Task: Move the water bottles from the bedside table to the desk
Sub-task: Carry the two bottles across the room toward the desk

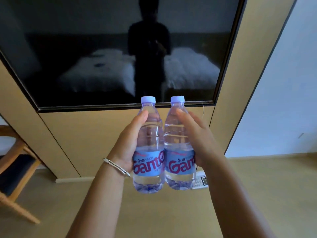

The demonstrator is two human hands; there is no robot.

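Got both Ganten water bottles in mid-frame, touching side by side, upright above the counter [154,212]. Left grip [130,143] wraps the left bottle [149,152], right grip [197,140] wraps the right bottle [179,148]. Full, so probably hefty; thin slick plastic, so I'd hold the ribbed middle.

A large dark television screen in a thin black frame [85,48] hangs on the tan wall panel [89,140] ahead of me, and its glass mirrors two white-covered beds and a dark standing figure. At my left a light wooden chair with a dark seat pad [15,170] stands on the tan surface [154,217] below me. A white remote control with rows of small buttons [201,182] lies flat on that surface near the panel. A plain white wall [277,103] fills the right side.
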